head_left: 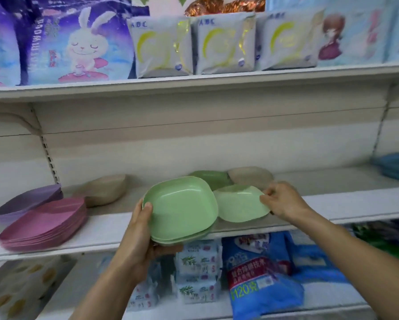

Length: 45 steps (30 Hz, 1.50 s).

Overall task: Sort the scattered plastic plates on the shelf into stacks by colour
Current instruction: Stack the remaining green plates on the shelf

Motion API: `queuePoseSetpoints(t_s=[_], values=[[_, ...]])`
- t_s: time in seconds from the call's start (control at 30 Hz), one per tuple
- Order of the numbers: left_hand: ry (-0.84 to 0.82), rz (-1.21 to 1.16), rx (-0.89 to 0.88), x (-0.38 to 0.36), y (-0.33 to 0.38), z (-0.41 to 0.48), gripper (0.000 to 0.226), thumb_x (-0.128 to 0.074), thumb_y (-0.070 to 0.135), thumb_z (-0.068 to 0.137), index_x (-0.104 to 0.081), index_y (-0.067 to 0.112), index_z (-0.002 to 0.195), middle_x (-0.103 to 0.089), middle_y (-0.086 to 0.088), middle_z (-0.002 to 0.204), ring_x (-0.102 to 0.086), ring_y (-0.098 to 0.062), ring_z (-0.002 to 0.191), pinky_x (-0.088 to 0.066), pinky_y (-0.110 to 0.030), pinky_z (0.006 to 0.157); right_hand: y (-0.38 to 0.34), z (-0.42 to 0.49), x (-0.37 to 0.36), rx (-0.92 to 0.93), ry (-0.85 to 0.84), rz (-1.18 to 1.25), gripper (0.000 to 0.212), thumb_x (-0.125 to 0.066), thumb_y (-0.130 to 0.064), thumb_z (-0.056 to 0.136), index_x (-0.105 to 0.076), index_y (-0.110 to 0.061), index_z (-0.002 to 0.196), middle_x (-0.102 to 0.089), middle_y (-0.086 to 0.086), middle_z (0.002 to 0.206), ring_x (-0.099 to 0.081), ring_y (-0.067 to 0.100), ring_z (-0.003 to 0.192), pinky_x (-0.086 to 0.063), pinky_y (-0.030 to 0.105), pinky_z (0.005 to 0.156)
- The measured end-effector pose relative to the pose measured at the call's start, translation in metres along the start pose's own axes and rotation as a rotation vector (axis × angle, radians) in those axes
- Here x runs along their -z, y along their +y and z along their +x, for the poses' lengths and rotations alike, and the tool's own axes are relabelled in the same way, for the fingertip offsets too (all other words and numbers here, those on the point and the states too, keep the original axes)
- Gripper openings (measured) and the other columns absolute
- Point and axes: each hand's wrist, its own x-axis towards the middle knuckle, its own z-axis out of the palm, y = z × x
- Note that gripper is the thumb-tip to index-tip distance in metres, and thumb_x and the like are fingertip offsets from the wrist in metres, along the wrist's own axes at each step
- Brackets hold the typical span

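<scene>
Cream metal shelving fills the view, its ribbed back panel (194, 139) running between perforated uprights (48, 155). On the middle shelf (344, 199) the plates lie in groups: a pink stack (46, 224) at the front left, a purple stack (30, 200) just behind it, overturned beige plates (104, 189) further back, another beige plate (250, 176) beside a darker green plate (211, 177) near the centre, and a blue stack (397, 166) at the far right.

The left hand (139, 229) grasps a small stack of green plates (182, 209), thumb hooked over the rim and fingers curled beneath. It holds them face up, tilted toward the camera, in front of the shelf's front lip.

The right hand (282, 200) pinches the rim of a pale green plate (240, 204), which is overturned at the shelf's front edge and tucked just behind the held stack. Whether it rests on the shelf or is lifted clear cannot be told.

On the upper shelf (194, 85) stand a purple pack with a rabbit (78, 42) and three grey packs (224, 42). Below the plates, a blue bag (263, 273) sits among other soft packets.
</scene>
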Motion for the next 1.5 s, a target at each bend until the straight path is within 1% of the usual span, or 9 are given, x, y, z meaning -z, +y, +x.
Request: queuePoseSetpoints(t_s=[0.4, 0.63, 0.77, 1.03, 1.2, 1.27, 1.33, 1.4, 1.5], values=[[-0.099, -0.121, 0.068, -0.249, -0.072, -0.019, 0.026, -0.037, 0.037, 0.103, -0.052, 0.027, 0.122, -0.059, -0.005, 0.12, -0.062, -0.029, 0.093, -0.057, -0.041, 0.047, 0.193, 0.016, 0.191, -0.074, 0.138, -0.072, 0.029, -0.062, -0.021, 0.089, -0.063, 0.002, 0.071, -0.059, 0.009, 0.066, -0.054, 0.018, 0.06, -0.039, 0.026, 0.052], [-0.229, -0.094, 0.123, -0.37, -0.097, -0.034, 0.028, -0.034, 0.038, 0.104, -0.051, 0.031, 0.125, -0.06, -0.003, 0.117, -0.066, -0.031, 0.091, -0.057, -0.04, 0.049, 0.305, 0.024, 0.302, -0.317, 0.384, -0.005, 0.031, -0.052, -0.007, 0.086, -0.056, -0.008, 0.055, -0.057, 0.011, 0.053, -0.057, 0.025, 0.049, -0.047, 0.03, 0.055], [-0.302, -0.077, 0.156, -0.414, -0.102, -0.039, 0.022, -0.035, 0.039, 0.103, -0.052, 0.033, 0.117, -0.062, -0.004, 0.116, -0.071, -0.032, 0.082, -0.06, -0.046, 0.054, 0.354, 0.024, 0.343, -0.442, 0.513, 0.165, 0.026, -0.043, 0.006, 0.086, -0.053, -0.004, 0.064, -0.048, 0.01, 0.041, -0.043, 0.016, 0.024, -0.03, 0.015, 0.027], [-0.296, -0.055, 0.164, -0.449, -0.11, -0.044, 0.03, -0.035, 0.038, 0.104, -0.049, 0.03, 0.129, -0.057, -0.006, 0.123, -0.066, -0.036, 0.095, -0.058, -0.041, 0.052, 0.406, 0.041, 0.36, -0.637, 0.523, 0.295, 0.023, -0.039, 0.011, 0.086, -0.047, 0.004, 0.066, -0.042, 0.007, 0.023, -0.03, 0.012, 0.013, -0.028, 0.011, 0.025], [-0.284, -0.06, 0.158, -0.453, -0.111, -0.044, 0.031, -0.036, 0.037, 0.104, -0.048, 0.03, 0.132, -0.055, -0.005, 0.125, -0.064, -0.035, 0.099, -0.059, -0.043, 0.053, 0.427, 0.052, 0.359, -0.631, 0.498, 0.275, 0.02, -0.048, 0.007, 0.083, -0.056, 0.006, 0.065, -0.053, 0.01, 0.034, -0.044, 0.02, 0.029, -0.041, 0.024, 0.041], [-0.277, -0.061, 0.154, -0.454, -0.113, -0.045, 0.032, -0.036, 0.037, 0.104, -0.047, 0.03, 0.133, -0.055, -0.005, 0.125, -0.064, -0.035, 0.099, -0.059, -0.043, 0.053, 0.43, 0.052, 0.359, -0.594, 0.49, 0.251, 0.018, -0.05, 0.002, 0.085, -0.057, 0.002, 0.068, -0.061, 0.019, 0.057, -0.052, 0.025, 0.05, -0.046, 0.033, 0.057], [-0.276, -0.068, 0.152, -0.453, -0.114, -0.046, 0.032, -0.036, 0.037, 0.104, -0.046, 0.03, 0.133, -0.054, -0.005, 0.124, -0.064, -0.035, 0.098, -0.059, -0.043, 0.053, 0.426, 0.049, 0.357, -0.589, 0.441, 0.183, 0.011, -0.05, -0.002, 0.087, -0.059, -0.002, 0.081, -0.064, 0.026, 0.093, -0.056, 0.029, 0.075, -0.046, 0.035, 0.072], [-0.275, -0.064, 0.147, -0.45, -0.114, -0.047, 0.032, -0.035, 0.037, 0.104, -0.046, 0.03, 0.133, -0.055, -0.005, 0.123, -0.065, -0.035, 0.097, -0.059, -0.043, 0.053, 0.412, 0.043, 0.352, -0.546, 0.44, 0.102, 0.027, -0.049, -0.006, 0.089, -0.063, -0.002, 0.111, -0.06, 0.024, 0.123, -0.058, 0.034, 0.101, -0.046, 0.036, 0.087], [-0.261, -0.065, 0.138, -0.439, -0.113, -0.045, 0.032, -0.035, 0.038, 0.104, -0.045, 0.031, 0.133, -0.055, -0.004, 0.122, -0.066, -0.037, 0.096, -0.059, -0.046, 0.056, 0.377, 0.038, 0.335, -0.394, 0.457, 0.042, 0.036, -0.049, -0.012, 0.092, -0.059, -0.008, 0.127, -0.06, 0.018, 0.125, -0.056, 0.035, 0.111, -0.043, 0.035, 0.091]])
